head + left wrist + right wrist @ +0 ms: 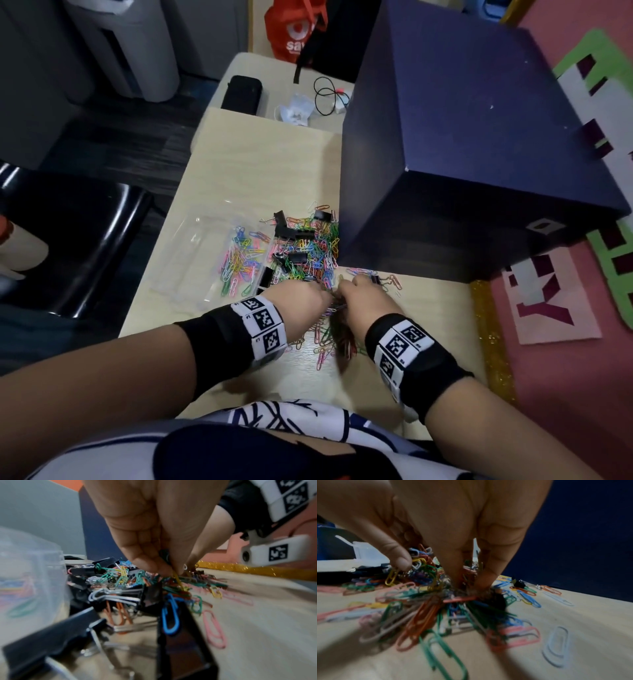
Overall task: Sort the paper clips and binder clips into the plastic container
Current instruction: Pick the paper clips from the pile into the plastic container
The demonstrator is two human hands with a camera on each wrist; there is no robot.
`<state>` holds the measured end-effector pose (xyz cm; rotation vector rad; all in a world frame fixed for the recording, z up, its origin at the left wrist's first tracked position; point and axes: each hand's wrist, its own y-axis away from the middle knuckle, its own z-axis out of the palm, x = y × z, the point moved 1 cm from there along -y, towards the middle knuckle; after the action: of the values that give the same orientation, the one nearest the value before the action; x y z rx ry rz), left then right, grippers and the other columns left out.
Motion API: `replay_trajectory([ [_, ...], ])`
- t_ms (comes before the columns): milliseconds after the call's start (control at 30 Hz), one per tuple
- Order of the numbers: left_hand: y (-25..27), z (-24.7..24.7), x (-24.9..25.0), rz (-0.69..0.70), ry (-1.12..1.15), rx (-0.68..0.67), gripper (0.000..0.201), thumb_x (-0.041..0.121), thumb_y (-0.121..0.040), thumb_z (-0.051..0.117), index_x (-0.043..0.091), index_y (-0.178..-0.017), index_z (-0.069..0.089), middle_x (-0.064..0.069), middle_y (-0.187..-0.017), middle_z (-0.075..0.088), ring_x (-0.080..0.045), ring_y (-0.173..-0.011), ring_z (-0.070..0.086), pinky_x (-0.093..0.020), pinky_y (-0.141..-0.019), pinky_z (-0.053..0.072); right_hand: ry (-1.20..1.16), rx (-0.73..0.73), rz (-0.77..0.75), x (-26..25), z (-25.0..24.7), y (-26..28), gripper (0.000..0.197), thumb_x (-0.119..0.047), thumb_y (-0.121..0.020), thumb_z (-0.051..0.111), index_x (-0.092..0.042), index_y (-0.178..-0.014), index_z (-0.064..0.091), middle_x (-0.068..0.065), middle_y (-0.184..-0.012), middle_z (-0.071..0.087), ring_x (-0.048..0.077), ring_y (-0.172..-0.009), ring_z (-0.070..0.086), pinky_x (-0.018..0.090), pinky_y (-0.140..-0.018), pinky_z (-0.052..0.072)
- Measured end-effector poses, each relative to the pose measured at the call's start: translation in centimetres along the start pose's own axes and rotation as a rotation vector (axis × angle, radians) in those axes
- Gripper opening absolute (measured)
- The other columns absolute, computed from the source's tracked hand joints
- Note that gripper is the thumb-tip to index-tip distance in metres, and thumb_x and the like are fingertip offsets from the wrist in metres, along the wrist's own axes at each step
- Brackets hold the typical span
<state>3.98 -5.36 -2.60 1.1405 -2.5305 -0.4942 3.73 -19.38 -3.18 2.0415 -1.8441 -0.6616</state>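
From the head camera I see the plastic container beyond my left hand, holding coloured paper clips. Left wrist: fingertips pinch clips beside binder clips. Right wrist: my right hand pinches into the pile.

Head camera looks steeply down from above; both wrist cameras skim low, close-up, sharing the heap of coloured wire paper clips on the pale wooden table.

Multicoloured paper clips, black binder clips
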Motion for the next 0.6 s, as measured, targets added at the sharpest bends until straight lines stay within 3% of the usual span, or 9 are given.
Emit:
replay_trajectory([
  [167,1.0,-1.4,-1.6,-0.028,0.23,0.185,0.037,0.036,-0.094,0.054,0.015,-0.124,0.054,-0.006,-0.118,0.059,-0.025,-0.11,0.056,-0.034,-0.091,0.044,0.025,0.018,0.108,-0.1,-1.8,0.0,0.03,-0.005,-0.088,0.05,-0.015,-0.115,0.056,0.012,-0.119,0.055,0.029,-0.111,0.056,0.032,-0.089,0.046],
  [367,4.3,-3.1,-6.4,-0.219,0.406,0.424,0.031,0.042,-0.088,0.061,0.021,-0.111,0.062,0.004,-0.098,0.064,-0.015,-0.089,0.06,-0.025,-0.076,0.046,-0.042,0.102,0.111,-1.9,-4.5,0.6,0.03,-0.018,-0.091,0.057,-0.015,-0.121,0.055,0.011,-0.119,0.056,0.029,-0.11,0.055,0.03,-0.086,0.045],
  [433,5.4,-3.1,-8.4,-0.341,0.439,0.451,0.032,0.041,-0.086,0.065,0.019,-0.11,0.064,0.002,-0.097,0.066,-0.018,-0.088,0.061,-0.026,-0.076,0.047,-0.125,0.147,0.059,-3.2,-5.2,0.7,0.027,-0.026,-0.091,0.059,-0.015,-0.116,0.057,0.008,-0.111,0.059,0.027,-0.103,0.056,0.027,-0.08,0.041],
  [533,6.5,-2.3,-10.6,-0.478,0.449,0.405,0.036,0.041,-0.083,0.069,0.015,-0.108,0.067,-0.005,-0.098,0.07,-0.023,-0.093,0.062,-0.025,-0.075,0.042,-0.277,0.183,-0.008,-5.8,-5.7,0.7,0.019,-0.03,-0.088,0.064,-0.016,-0.1,0.058,-0.001,-0.082,0.056,0.022,-0.082,0.053,0.025,-0.069,0.037],
  [600,7.0,-1.7,-11.3,-0.524,0.476,0.357,0.035,0.041,-0.081,0.071,0.015,-0.104,0.068,-0.005,-0.094,0.071,-0.023,-0.091,0.063,-0.025,-0.073,0.042,-0.338,0.194,-0.056,-7.6,-5.8,0.1,0.019,-0.031,-0.087,0.065,-0.016,-0.095,0.057,-0.003,-0.079,0.055,0.021,-0.082,0.053,0.026,-0.07,0.039],
])
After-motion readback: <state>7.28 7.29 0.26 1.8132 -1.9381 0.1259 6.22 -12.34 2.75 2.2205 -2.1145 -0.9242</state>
